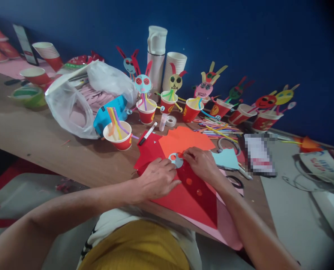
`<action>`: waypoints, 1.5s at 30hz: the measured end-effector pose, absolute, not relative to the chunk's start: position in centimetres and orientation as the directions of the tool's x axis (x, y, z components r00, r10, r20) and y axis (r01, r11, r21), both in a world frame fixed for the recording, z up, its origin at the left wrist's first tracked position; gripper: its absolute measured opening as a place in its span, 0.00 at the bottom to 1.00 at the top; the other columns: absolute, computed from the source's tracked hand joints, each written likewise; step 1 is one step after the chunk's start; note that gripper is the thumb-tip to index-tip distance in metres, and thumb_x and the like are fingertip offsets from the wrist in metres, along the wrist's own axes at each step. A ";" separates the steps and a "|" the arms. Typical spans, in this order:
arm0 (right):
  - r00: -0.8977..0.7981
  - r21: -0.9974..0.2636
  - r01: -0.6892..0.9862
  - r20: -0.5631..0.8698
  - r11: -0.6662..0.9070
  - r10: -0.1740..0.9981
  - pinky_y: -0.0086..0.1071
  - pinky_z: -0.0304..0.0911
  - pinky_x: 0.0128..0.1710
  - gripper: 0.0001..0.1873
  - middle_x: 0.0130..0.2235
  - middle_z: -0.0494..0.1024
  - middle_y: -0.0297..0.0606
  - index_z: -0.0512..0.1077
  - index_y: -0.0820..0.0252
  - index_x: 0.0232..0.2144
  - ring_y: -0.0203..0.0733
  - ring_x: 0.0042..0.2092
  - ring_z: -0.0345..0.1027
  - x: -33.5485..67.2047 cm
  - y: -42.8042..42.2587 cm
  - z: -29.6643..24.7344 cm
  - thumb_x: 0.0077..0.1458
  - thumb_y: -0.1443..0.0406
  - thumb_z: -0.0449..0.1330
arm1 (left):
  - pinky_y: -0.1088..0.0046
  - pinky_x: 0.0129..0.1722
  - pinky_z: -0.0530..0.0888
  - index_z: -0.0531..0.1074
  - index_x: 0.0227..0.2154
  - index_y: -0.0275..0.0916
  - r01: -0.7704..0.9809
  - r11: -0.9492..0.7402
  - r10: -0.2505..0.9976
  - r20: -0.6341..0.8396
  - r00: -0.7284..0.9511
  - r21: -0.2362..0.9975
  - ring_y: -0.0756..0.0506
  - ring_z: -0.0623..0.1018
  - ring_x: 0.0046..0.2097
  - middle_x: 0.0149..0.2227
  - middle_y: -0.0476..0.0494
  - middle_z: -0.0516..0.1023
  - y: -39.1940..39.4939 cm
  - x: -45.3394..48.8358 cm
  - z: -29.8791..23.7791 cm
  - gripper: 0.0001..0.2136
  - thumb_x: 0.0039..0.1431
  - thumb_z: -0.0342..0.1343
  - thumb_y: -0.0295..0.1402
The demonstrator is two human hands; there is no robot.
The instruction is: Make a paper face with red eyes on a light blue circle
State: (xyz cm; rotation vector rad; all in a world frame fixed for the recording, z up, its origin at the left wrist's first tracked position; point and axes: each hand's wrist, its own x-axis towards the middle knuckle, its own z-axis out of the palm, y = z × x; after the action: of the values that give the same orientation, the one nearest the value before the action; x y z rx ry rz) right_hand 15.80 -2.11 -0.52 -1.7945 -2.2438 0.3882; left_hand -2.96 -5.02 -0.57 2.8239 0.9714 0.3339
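Note:
Both my hands rest on sheets of red paper [192, 195] at the wooden table's near edge. Between them lies a small light-blue paper cutout [176, 160] with round orange eye spots. My left hand [157, 180] has its fingers curled, fingertips touching the cutout's left edge. My right hand [202, 163] pinches the cutout's right side with fingers pressed together. An orange sheet [183, 138] lies just behind the hands, and a pink sheet [228, 228] sticks out under the red one.
A red paper cup with coloured straws [118, 134] and a black marker [147, 133] stand left of the sheets. Behind are a row of cup figures with paper faces [200, 101], a white plastic bag [79, 101], loose straws [214, 127], stacked white cups [174, 69], tape [171, 120] and scissors [235, 182].

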 end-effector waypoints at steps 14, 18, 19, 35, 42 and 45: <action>-0.213 -0.244 0.950 -0.052 0.194 0.976 0.29 0.47 0.32 0.12 0.28 0.76 0.34 0.70 0.59 0.23 0.36 0.32 0.67 15.3 -2.1 -0.2 0.54 0.64 0.50 | 0.62 0.39 0.65 0.71 0.37 0.32 0.549 -0.829 0.559 0.141 0.817 0.103 0.40 0.70 0.39 0.36 0.39 0.72 -4.7 -2.2 -0.3 0.20 0.60 0.42 0.44; -0.212 -0.252 0.949 -0.057 0.191 0.976 0.29 0.46 0.31 0.13 0.27 0.77 0.34 0.71 0.59 0.22 0.35 0.30 0.67 15.2 -2.0 -0.3 0.54 0.63 0.50 | 0.61 0.40 0.64 0.71 0.36 0.32 0.542 -0.833 0.553 0.152 0.819 0.111 0.40 0.70 0.39 0.36 0.38 0.72 -4.6 -2.2 -0.5 0.20 0.60 0.42 0.45; -0.211 -0.253 0.949 -0.056 0.191 0.976 0.29 0.46 0.31 0.13 0.26 0.76 0.34 0.71 0.59 0.22 0.35 0.29 0.67 15.1 -2.0 -0.4 0.54 0.63 0.51 | 0.61 0.41 0.64 0.71 0.36 0.32 0.543 -0.832 0.554 0.154 0.818 0.113 0.40 0.70 0.40 0.36 0.38 0.72 -4.6 -2.3 -0.6 0.21 0.60 0.42 0.45; -0.207 -0.145 0.968 -0.002 0.204 0.978 0.32 0.45 0.33 0.13 0.27 0.77 0.36 0.68 0.59 0.21 0.38 0.30 0.68 14.8 -2.2 -1.1 0.54 0.62 0.50 | 0.60 0.43 0.63 0.71 0.39 0.31 0.547 -0.830 0.558 0.144 0.817 0.112 0.38 0.68 0.47 0.45 0.34 0.70 -4.6 -2.2 -0.9 0.21 0.60 0.42 0.45; -0.199 -0.109 0.974 0.002 0.198 0.980 0.32 0.45 0.32 0.13 0.27 0.77 0.37 0.68 0.59 0.22 0.39 0.31 0.68 14.7 -2.3 -1.2 0.54 0.62 0.50 | 0.60 0.44 0.63 0.71 0.38 0.32 0.563 -0.819 0.574 0.139 0.807 0.113 0.37 0.67 0.48 0.44 0.35 0.71 -4.7 -2.1 -0.8 0.21 0.60 0.43 0.45; -0.198 -0.100 0.975 0.015 0.199 0.980 0.32 0.45 0.33 0.13 0.28 0.77 0.37 0.69 0.59 0.22 0.39 0.31 0.68 14.7 -2.3 -1.3 0.54 0.62 0.50 | 0.59 0.44 0.63 0.71 0.38 0.32 0.567 -0.815 0.579 0.140 0.803 0.117 0.37 0.66 0.49 0.44 0.34 0.71 -4.7 -2.1 -0.8 0.21 0.60 0.43 0.45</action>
State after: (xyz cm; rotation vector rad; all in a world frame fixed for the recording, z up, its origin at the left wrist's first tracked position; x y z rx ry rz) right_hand 14.72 -2.30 -1.35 -1.9395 -2.3735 0.1046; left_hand -2.07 -4.74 -0.84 2.9171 0.9284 0.2601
